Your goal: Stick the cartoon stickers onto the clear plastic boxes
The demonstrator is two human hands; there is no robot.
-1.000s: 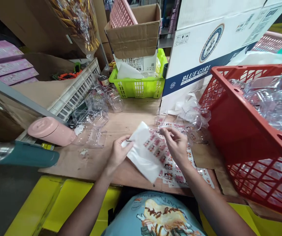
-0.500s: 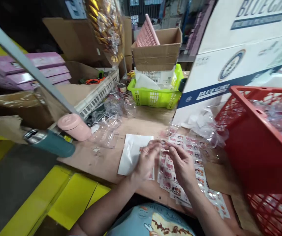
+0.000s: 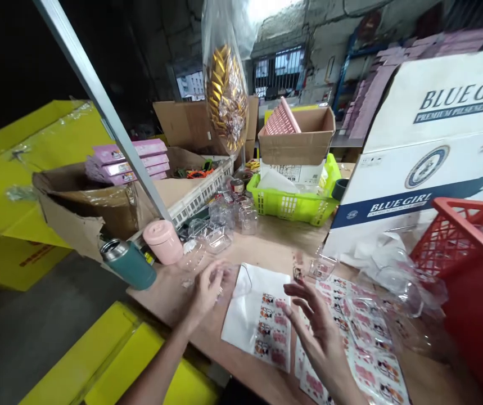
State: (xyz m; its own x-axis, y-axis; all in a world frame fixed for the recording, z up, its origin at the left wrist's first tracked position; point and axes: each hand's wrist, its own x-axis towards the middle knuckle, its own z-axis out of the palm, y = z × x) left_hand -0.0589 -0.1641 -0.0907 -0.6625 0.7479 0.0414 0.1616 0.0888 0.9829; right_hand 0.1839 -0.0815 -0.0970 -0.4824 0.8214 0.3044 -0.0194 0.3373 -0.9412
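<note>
My left hand [image 3: 206, 292] is over the left edge of the white sheet, its fingers curled on a clear plastic piece [image 3: 242, 283] that looks like a small container. The piece's full shape is hard to make out. My right hand [image 3: 317, 323] is open, thumb and fingers apart, above the sticker sheets [image 3: 363, 360]. Just beyond its fingertips is a small strip of stickers [image 3: 297, 265]. Between my hands lies a white backing sheet [image 3: 241, 320], with pink and orange cartoon stickers left on its right side.
Clear plastic containers [image 3: 220, 239] are heaped at the back left, near a pink lidded cup [image 3: 163, 242] and a teal bottle [image 3: 129, 264]. A green basket [image 3: 292, 205] stands behind. On the right are a white carton [image 3: 393, 169] and a red crate [image 3: 473, 292].
My hands were together over the stickers and are now apart. The left has gone left with the clear plastic; the right has opened. The view has tilted up, and more of the white sheet's stickers show.
</note>
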